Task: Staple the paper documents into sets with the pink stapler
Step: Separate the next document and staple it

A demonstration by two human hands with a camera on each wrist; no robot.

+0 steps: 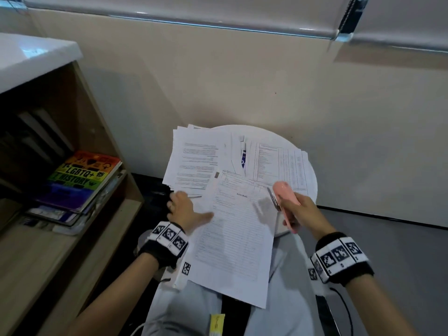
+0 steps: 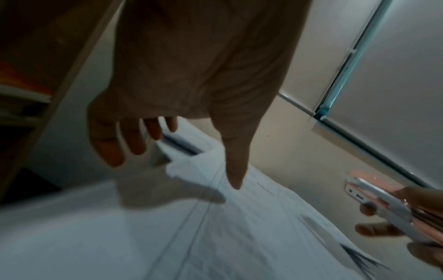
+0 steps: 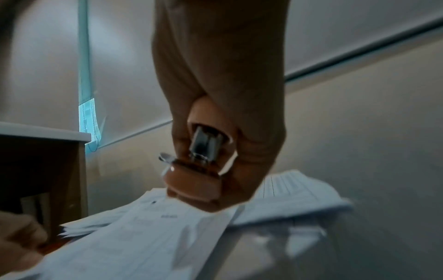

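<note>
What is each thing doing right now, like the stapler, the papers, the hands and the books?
pink stapler: held above the papers, mouth open.
right hand: grips the stapler.
left hand: rests on the papers, fingers loosely curled.
front sheet: lies loose, hanging off the table toward the lap.
paper piles: spread out on the round table.
books: stacked flat on the shelf.

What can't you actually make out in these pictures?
- Text on the papers: too small in the head view, blurred in both wrist views.
- Stapler body: wrapped by the right hand.
- Table top: papers cover most of it.
- Left hand fingertips: blurred, left wrist view.
</note>
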